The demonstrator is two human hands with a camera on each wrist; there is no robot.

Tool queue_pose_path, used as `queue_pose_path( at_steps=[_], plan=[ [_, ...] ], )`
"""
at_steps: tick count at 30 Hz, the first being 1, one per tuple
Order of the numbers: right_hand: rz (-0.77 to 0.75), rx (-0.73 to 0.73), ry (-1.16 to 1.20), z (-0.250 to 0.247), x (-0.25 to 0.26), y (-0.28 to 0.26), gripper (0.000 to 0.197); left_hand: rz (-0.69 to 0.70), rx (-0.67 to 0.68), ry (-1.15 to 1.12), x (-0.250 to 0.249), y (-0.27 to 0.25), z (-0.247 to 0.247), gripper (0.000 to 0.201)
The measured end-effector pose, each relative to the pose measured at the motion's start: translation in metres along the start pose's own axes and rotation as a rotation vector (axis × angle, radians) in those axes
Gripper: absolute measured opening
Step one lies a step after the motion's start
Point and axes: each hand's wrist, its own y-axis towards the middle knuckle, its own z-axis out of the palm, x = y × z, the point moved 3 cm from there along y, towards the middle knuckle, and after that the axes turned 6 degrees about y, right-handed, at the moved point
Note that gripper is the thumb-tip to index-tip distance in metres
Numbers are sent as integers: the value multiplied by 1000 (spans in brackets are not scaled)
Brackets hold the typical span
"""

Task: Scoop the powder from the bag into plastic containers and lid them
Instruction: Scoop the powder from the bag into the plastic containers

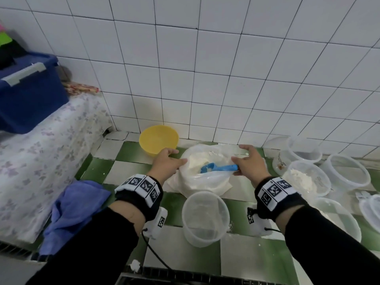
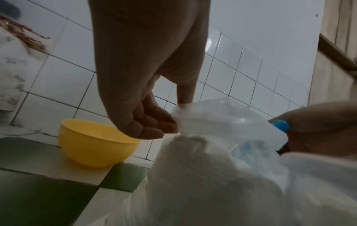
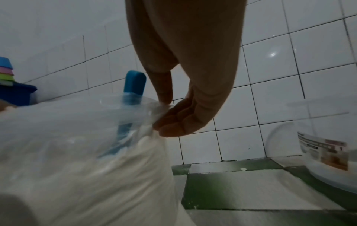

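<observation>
A clear plastic bag (image 1: 207,177) of white powder stands open on the green and white checked counter. A blue scoop (image 1: 218,168) lies inside it on the powder, handle to the right. My left hand (image 1: 178,156) pinches the bag's left rim between thumb and curled fingers (image 2: 154,128). My right hand (image 1: 238,155) pinches the right rim (image 3: 160,110) beside the scoop handle (image 3: 134,82). An empty clear container (image 1: 205,217) stands just in front of the bag. Right of the bag, another container (image 1: 306,179) holds powder.
A yellow bowl (image 1: 158,139) sits against the tiled wall, left of the bag. Several empty clear containers (image 1: 347,171) and lids (image 1: 370,208) crowd the right side. A blue cloth (image 1: 74,212) lies at the left, and a blue storage box (image 1: 28,93) stands on the floral cover.
</observation>
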Motion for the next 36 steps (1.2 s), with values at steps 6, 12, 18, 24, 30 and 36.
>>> queue_pose_path(
  at_steps=[6, 12, 18, 24, 30, 36],
  plan=[
    [-63, 7, 148, -7, 11, 1, 38, 31, -36, -209, -2, 11, -9, 42],
    [-46, 1, 229, -14, 5, 0, 30, 45, -2, -252, 0, 15, -13, 40],
    [-218, 150, -151, -10, 24, 4, 24, 126, 132, -98, -10, 17, -7, 23],
    [-201, 387, -368, -4, 38, 17, 19, 212, 291, 93, -17, 21, 1, 11],
    [-132, 390, -449, -3, 37, 34, 33, 149, 351, 70, -15, 33, 1, 22],
    [280, 368, 251, 3, 21, 40, 39, -36, 461, -322, -7, 44, 2, 28]
  ],
)
